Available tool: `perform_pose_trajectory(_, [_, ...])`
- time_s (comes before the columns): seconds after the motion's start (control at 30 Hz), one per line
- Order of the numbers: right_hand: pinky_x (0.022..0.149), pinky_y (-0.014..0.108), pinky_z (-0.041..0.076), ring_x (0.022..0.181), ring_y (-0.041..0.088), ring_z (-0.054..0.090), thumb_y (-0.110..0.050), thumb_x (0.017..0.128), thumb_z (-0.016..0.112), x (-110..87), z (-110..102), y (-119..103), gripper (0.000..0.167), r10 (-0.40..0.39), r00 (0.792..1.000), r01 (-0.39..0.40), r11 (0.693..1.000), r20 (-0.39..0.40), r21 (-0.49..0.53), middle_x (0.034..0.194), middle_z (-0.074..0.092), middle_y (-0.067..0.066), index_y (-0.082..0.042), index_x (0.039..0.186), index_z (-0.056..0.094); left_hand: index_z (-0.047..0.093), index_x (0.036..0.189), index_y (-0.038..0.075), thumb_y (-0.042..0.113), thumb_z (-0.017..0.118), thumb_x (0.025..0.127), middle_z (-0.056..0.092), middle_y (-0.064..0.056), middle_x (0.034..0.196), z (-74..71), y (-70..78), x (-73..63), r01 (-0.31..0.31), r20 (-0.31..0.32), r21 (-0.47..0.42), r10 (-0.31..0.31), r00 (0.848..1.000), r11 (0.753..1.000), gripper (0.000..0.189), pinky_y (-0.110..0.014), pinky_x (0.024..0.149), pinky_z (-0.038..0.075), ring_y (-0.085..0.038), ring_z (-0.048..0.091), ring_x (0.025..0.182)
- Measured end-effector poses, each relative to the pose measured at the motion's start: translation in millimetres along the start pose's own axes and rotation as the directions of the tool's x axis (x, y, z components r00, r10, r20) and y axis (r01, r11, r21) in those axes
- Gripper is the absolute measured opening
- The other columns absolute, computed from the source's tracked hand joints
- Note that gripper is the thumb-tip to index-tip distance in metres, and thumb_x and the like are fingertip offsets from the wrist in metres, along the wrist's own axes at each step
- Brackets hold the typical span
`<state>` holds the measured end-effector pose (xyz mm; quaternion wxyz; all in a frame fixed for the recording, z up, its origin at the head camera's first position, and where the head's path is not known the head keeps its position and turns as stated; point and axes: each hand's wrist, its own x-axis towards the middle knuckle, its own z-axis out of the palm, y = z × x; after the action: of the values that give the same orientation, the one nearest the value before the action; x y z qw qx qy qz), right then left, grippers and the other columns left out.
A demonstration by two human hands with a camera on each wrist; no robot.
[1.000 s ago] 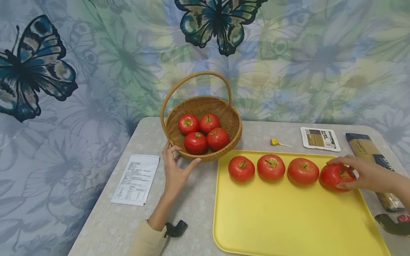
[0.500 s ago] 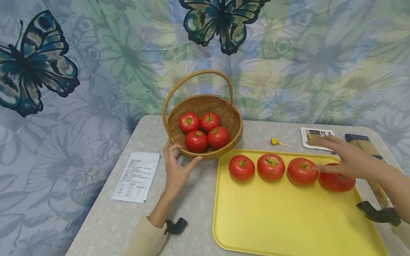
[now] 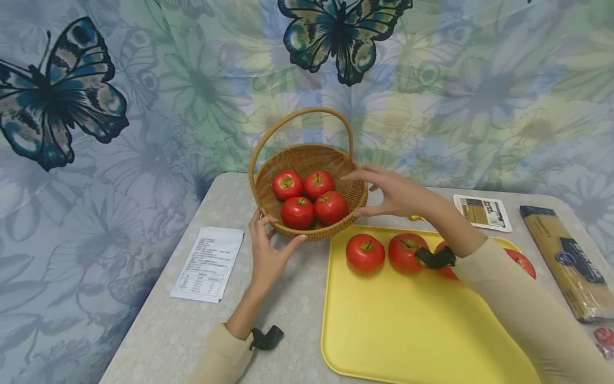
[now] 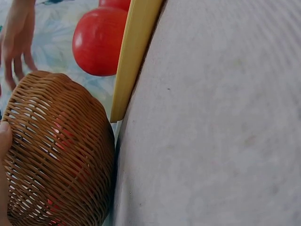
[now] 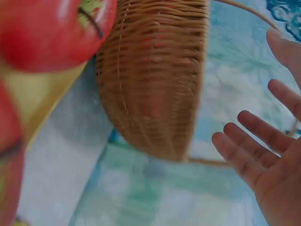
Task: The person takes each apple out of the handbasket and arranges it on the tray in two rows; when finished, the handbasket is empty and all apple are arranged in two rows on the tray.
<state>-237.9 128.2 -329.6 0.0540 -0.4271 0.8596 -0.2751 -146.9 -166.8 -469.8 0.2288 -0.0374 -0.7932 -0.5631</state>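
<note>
A wicker basket with a tall arched handle stands tilted forward at the back of the table, several red apples inside. My left hand grips its lower left rim, thumb along the front and fingers at the side. At the right rim is my right hand, fingers spread and holding nothing; the right wrist view shows the fingers apart from the basket weave. A row of red apples lies along the far side of a yellow tray, partly hidden behind my right forearm.
A white printed packet lies left of the basket. Beyond the tray are a mostly hidden yellow lollipop and a white labelled packet. A long brown packet and a pink wrapped candy lie at right.
My right hand has let go of the rightmost apple on the tray and moved left to the basket's right rim. The left hand keeps its grip on the basket.
</note>
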Motion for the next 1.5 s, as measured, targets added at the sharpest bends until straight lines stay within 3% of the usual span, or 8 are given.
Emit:
perform_pose_trajectory(0.23, [0.101, 0.051, 0.046, 0.124, 0.028, 0.051, -0.044, 0.081, 0.078, 49.8, 24, 16, 0.069, 0.056, 0.988, -0.056, 0.998, 0.146, -0.006, 0.139, 0.051, 0.006, -0.022, 0.140, 0.050, 0.043, 0.116, 0.004, 0.031, 0.088, 0.073, 0.018, -0.018, 0.157, 4.7, -0.2, 0.1, -0.005, 0.002, 0.003, 0.005, 1.000, 1.000, 0.068, -0.046, 0.100, 0.048, -0.027, 0.022, 0.147])
perform_pose_trajectory(0.4, [0.100, 0.051, 0.044, 0.121, 0.033, 0.052, -0.040, 0.079, 0.082, 66.2, 33, 28, 0.073, 0.101, 0.964, -0.093, 0.995, 0.245, -0.042, 0.139, 0.050, 0.013, -0.017, 0.140, 0.050, 0.044, 0.115, 0.008, 0.031, 0.088, 0.073, 0.019, -0.018, 0.157, 8.4, 2.4, -0.3, -0.010, 0.008, 0.003, 0.009, 1.000, 1.000, 0.065, -0.046, 0.101, 0.048, -0.027, 0.022, 0.147])
perform_pose_trajectory(0.6, [0.113, 0.052, 0.033, 0.141, 0.036, 0.035, -0.039, 0.078, 0.083, 81.8, 35, 30, 0.070, 0.140, 0.931, -0.107, 0.988, 0.338, -0.114, 0.147, 0.048, 0.009, -0.018, 0.138, 0.053, 0.043, 0.115, 0.009, 0.031, 0.087, 0.074, 0.018, -0.019, 0.157, 8.9, 2.6, 2.1, -0.029, 0.013, 0.008, 0.029, 1.000, 1.000, 0.064, -0.048, 0.100, 0.048, -0.029, 0.022, 0.147])
perform_pose_trajectory(0.73, [0.112, 0.053, 0.035, 0.137, 0.035, 0.040, -0.034, 0.078, 0.084, 86.7, 38, 29, 0.066, 0.135, 0.918, -0.082, 0.985, 0.373, -0.153, 0.146, 0.047, 0.012, -0.016, 0.135, 0.056, 0.042, 0.114, 0.010, 0.030, 0.087, 0.074, 0.018, -0.018, 0.157, 8.4, 2.3, 3.9, -0.042, 0.014, 0.008, 0.041, 0.999, 0.999, 0.063, -0.048, 0.100, 0.048, -0.029, 0.022, 0.147])
perform_pose_trajectory(0.93, [0.111, 0.052, 0.037, 0.136, 0.035, 0.041, -0.026, 0.077, 0.085, 89.8, 44, 28, 0.061, 0.149, 0.916, -0.090, 0.981, 0.373, -0.172, 0.146, 0.044, 0.014, -0.015, 0.131, 0.060, 0.043, 0.114, 0.012, 0.032, 0.087, 0.073, 0.018, -0.018, 0.157, 5.9, 3.7, 2.9, -0.038, 0.013, 0.033, 0.038, 0.999, 0.999, 0.064, -0.046, 0.102, 0.048, -0.025, 0.022, 0.147])
perform_pose_trajectory(1.2, [0.099, 0.045, 0.046, 0.117, 0.027, 0.051, -0.020, 0.079, 0.082, 90.5, 47, 30, 0.049, 0.090, 0.925, -0.038, 0.988, 0.370, -0.147, 0.128, 0.051, 0.009, -0.016, 0.123, 0.063, 0.043, 0.114, 0.011, 0.031, 0.088, 0.073, 0.018, -0.018, 0.157, 3.3, 4.5, 0.1, -0.044, 0.005, 0.053, 0.044, 0.999, 0.998, 0.064, -0.047, 0.101, 0.048, -0.026, 0.020, 0.148])
perform_pose_trajectory(1.33, [0.097, 0.044, 0.046, 0.113, 0.025, 0.053, -0.021, 0.078, 0.083, 88.0, 44, 32, 0.049, 0.049, 0.946, -0.014, 0.994, 0.320, -0.112, 0.125, 0.052, 0.007, -0.016, 0.123, 0.064, 0.043, 0.114, 0.010, 0.032, 0.087, 0.074, 0.019, -0.018, 0.157, 2.1, 3.0, -0.9, -0.034, 0.003, 0.060, 0.034, 0.999, 0.998, 0.064, -0.047, 0.101, 0.049, -0.029, 0.020, 0.148])
perform_pose_trajectory(1.5, [0.088, 0.041, 0.048, 0.103, 0.024, 0.053, -0.022, 0.078, 0.082, 82.2, 31, 26, 0.053, -0.062, 0.983, 0.067, 0.997, 0.174, -0.026, 0.124, 0.052, 0.008, -0.016, 0.127, 0.062, 0.042, 0.115, 0.012, 0.032, 0.087, 0.074, 0.018, -0.018, 0.157, -0.5, 0.4, -0.6, -0.006, -0.003, 0.048, 0.006, 1.000, 0.999, 0.064, -0.047, 0.101, 0.048, -0.027, 0.021, 0.147])
